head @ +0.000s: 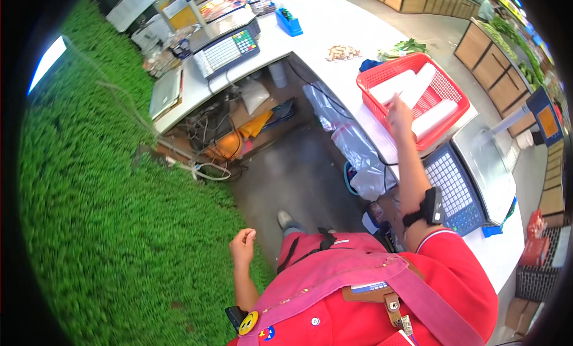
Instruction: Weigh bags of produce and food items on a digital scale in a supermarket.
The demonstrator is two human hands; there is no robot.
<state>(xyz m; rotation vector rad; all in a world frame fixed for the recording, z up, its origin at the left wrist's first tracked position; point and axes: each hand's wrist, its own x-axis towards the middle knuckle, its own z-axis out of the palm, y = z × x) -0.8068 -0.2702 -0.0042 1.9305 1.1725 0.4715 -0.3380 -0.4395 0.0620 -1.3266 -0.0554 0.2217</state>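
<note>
My right hand point(399, 115) reaches over the near side of a red plastic basket point(457, 84) on the white counter. Its fingertips touch or nearly touch a white roll point(418, 84) that lies slanted in the basket; whether they grip it cannot be told. Two more white rolls lie in the basket, one at the far left point(391, 84) and one at the right point(436, 118). My left hand point(243, 245) hangs low beside the green artificial grass wall, its fingers curled together, with nothing visible in it.
A label scale with a keypad point(452, 191) stands right of the basket, another point(230, 48) on the left counter. Leafy greens point(405, 48), small pale brown pieces point(343, 53) and a blue tape dispenser point(288, 23) lie farther back. Plastic bags point(356, 144) hang under the counter; cables point(201, 131) clutter the shelf.
</note>
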